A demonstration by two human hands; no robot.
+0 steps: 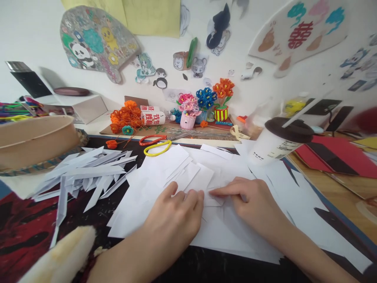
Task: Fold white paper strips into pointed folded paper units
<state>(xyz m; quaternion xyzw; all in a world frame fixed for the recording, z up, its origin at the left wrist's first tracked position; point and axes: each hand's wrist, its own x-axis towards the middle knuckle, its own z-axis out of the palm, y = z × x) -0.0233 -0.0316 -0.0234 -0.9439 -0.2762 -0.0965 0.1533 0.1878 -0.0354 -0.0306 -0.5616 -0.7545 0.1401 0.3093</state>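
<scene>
Low over a stack of white paper sheets (141, 196), my left hand (176, 216) is closed, its bent fingertips pressed on a small piece of white paper (216, 201). From the other side my right hand (256, 204) reaches the same piece. Its index finger points left along the paper and the thumb is bent beneath, pinching or pressing the edge. The fingers partly hide the fold. Just beyond the fingertips lie several loose cut paper pieces (203, 177). Scissors (156, 145) with one red and one yellow handle rest at the far edge of the sheets.
Folded paper strips (94, 169) are heaped on the left, beside a round tan container (38, 137). A lidded cup (282, 141) with a straw stands at right on the paper. Handmade flowers (206, 100) line the back. A fluffy pale object (61, 255) sits near my left forearm.
</scene>
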